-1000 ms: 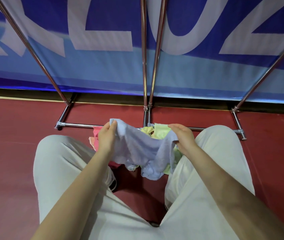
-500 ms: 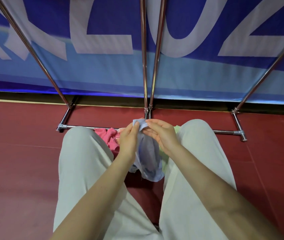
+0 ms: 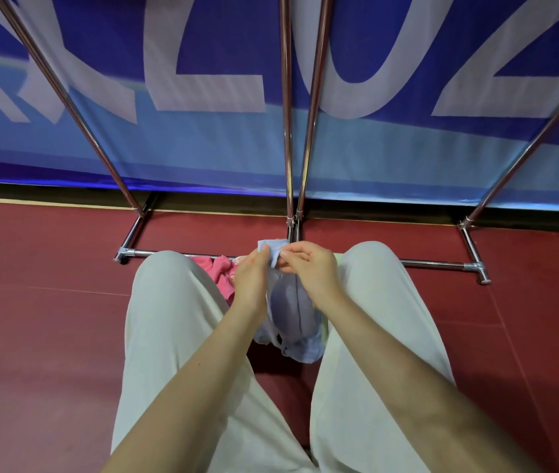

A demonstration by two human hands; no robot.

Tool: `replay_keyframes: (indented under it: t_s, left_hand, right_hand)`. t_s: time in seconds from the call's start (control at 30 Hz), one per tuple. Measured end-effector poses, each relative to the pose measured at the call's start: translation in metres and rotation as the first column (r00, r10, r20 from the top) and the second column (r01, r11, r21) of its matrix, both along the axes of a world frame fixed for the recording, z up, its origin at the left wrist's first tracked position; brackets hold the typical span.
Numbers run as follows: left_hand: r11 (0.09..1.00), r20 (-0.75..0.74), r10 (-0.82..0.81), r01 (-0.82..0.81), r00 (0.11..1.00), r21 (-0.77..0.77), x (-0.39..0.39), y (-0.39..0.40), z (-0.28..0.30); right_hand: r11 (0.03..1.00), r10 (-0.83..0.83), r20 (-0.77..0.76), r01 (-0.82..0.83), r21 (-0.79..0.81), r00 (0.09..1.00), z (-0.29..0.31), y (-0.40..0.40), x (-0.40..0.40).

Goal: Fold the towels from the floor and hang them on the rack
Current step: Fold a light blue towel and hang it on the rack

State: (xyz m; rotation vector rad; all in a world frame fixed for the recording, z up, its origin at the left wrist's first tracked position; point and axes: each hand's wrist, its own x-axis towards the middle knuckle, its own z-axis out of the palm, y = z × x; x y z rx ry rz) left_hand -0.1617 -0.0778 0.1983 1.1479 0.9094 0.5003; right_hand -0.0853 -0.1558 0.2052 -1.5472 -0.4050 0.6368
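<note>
A pink towel (image 3: 222,275) lies on the floor just left of the left hand (image 3: 250,280). That hand pinches the blue towel (image 3: 291,312) by its top corners, which the right hand (image 3: 309,270) also nips, probably matching edges so it hangs doubled between them.

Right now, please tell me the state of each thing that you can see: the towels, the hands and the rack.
Blue towel: folded over, hanging from both hands, not on the rack.
Left hand: pinches the blue towel's top corners.
Right hand: pinches the same top corners.
Pink towel: crumpled on the floor.
Green towel: mostly hidden, state unclear.
Rack: upright, no towel visible on it.
</note>
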Motion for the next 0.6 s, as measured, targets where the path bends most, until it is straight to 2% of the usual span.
replay_keyframes:
  t_s: [0.13,0.23,0.37,0.47,0.6]
  left_hand:
    - [0.999,-0.049,0.045,-0.044,0.998,0.017,0.001,-0.001,-0.001]
    - [0.997,-0.079,0.070,-0.072,0.994,-0.031,0.003,-0.001,-0.001]
    - [0.995,-0.114,0.072,-0.080,0.991,-0.063,0.002,0.002,-0.006]
    - [0.997,-0.087,0.054,-0.059,0.995,-0.055,-0.001,0.003,-0.009]
    - [0.996,-0.131,0.078,-0.082,0.988,-0.026,0.001,0.002,-0.008]
  right_hand:
    - [0.997,0.028,0.137,-0.018,-0.074,0.990,-0.005,-0.001,0.002]
    - [0.990,0.044,0.214,-0.014,-0.137,0.976,-0.011,0.000,0.001]
    - [0.985,0.055,0.384,0.013,-0.173,0.922,-0.012,0.000,0.001]
    - [0.988,0.088,0.381,-0.032,-0.151,0.921,-0.010,-0.004,0.006]
    - [0.981,0.179,0.247,-0.155,-0.113,0.952,-0.007,-0.011,0.005]
